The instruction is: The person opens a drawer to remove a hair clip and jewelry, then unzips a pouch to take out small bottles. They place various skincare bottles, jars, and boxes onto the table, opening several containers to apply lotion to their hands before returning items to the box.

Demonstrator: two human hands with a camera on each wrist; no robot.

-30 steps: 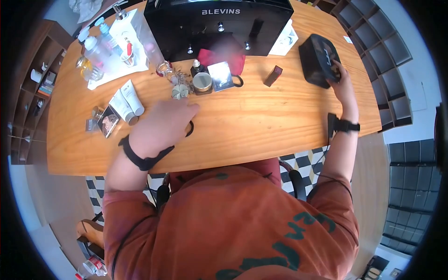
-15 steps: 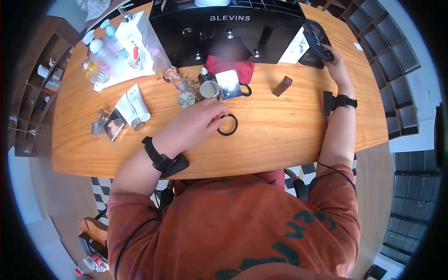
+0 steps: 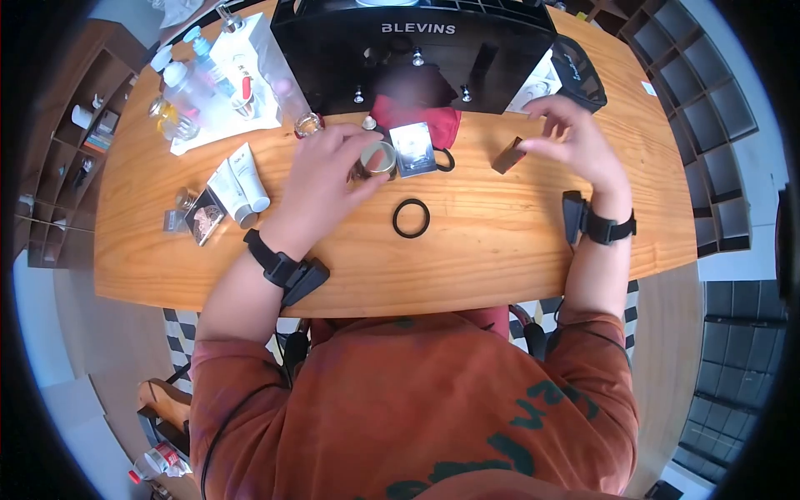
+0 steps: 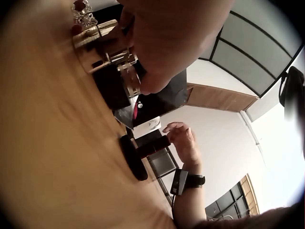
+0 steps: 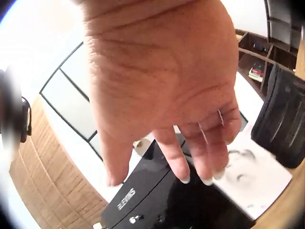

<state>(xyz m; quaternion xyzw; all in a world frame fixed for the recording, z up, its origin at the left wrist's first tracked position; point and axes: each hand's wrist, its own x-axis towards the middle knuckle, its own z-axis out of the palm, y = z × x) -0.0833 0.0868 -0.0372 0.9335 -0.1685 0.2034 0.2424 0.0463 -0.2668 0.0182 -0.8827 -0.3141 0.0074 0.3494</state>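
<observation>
Head view. I log a wooden table [image 3: 500,242] carrying a black organiser box [image 3: 417,50] marked BLEVINS; its inside is too dark for me to list any contents. A white tray [image 3: 225,117] at the far left holds clear bottles [image 3: 179,92]. A black pouch [image 3: 579,75] stands beside the box, contents unseen. My left hand [image 3: 321,179] curls its fingers on a round gold-lidded jar [image 3: 377,158], which sits just beside a small square mirrored case [image 3: 414,148] and a red cloth [image 3: 417,112]. A black hair-tie ring [image 3: 411,218] lies flat on the table, just to the right of the left hand and apart from it. My right hand [image 3: 575,142] hovers with fingers spread and loose, holding nothing, just beside a brown lipstick tube [image 3: 507,155]. Two white tubes [image 3: 237,183] lie to the left.

Left wrist view. The left hand [image 4: 167,43] fills the top, over the gold jar [image 4: 95,40]; the grip itself is blurred. The right hand [image 4: 183,143] shows beyond, open.

Right wrist view. The right hand [image 5: 162,90] hangs slack and empty above the black box [image 5: 157,200]; the pouch [image 5: 281,124] is cut off at the right edge.
</observation>
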